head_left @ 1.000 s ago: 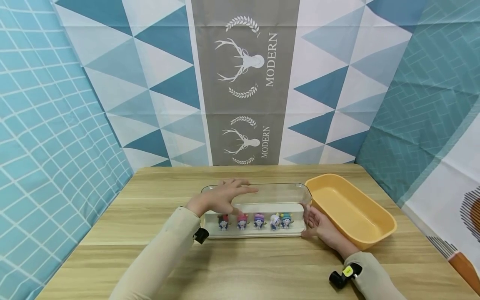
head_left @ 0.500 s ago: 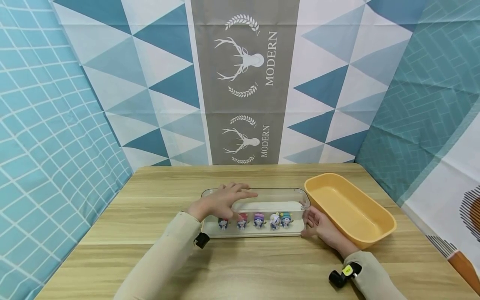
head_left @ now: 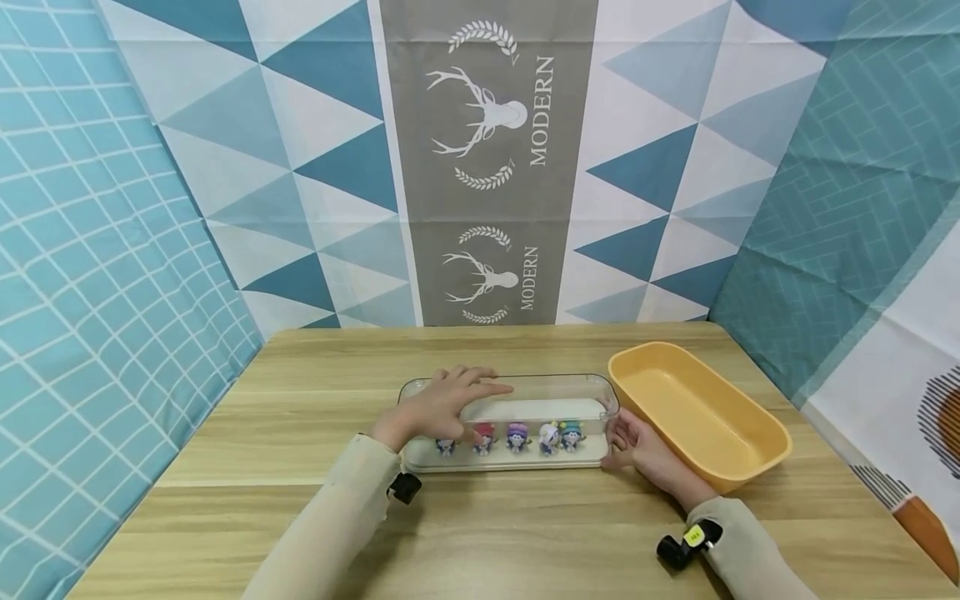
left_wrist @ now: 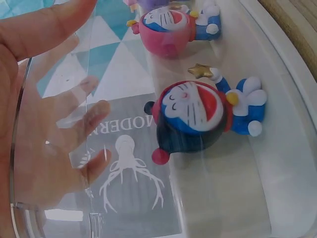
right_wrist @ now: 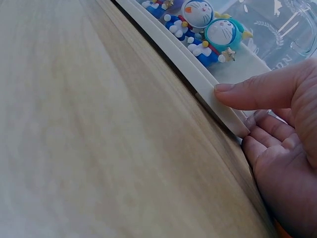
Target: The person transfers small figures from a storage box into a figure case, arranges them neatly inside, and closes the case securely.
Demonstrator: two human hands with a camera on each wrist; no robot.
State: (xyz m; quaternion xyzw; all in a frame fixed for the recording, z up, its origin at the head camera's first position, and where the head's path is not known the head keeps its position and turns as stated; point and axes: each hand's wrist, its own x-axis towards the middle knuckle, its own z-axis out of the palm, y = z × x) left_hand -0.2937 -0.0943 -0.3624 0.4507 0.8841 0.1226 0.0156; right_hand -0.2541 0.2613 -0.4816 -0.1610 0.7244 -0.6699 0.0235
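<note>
A long box with a white base and a clear plastic cover stands mid-table. Several small blue-and-white cartoon cat figurines in coloured hats stand in a row in the base. My left hand spreads its fingers over the cover's left end, thumb pointing toward the front. In the left wrist view a figurine with a dark hat lies nearest, behind a pink-hatted one. My right hand holds the base's right front corner, thumb on the rim and fingers against the outside.
A yellow-orange tub stands right beside the right hand, behind the forearm. The wooden table reaches back to a patterned cloth backdrop. Blue tiled cloth hangs along the left side.
The clear cover has come down and its front edge now overlaps the figurines' hats. The left hand has lowered slightly with it; the right hand stays at the corner.
</note>
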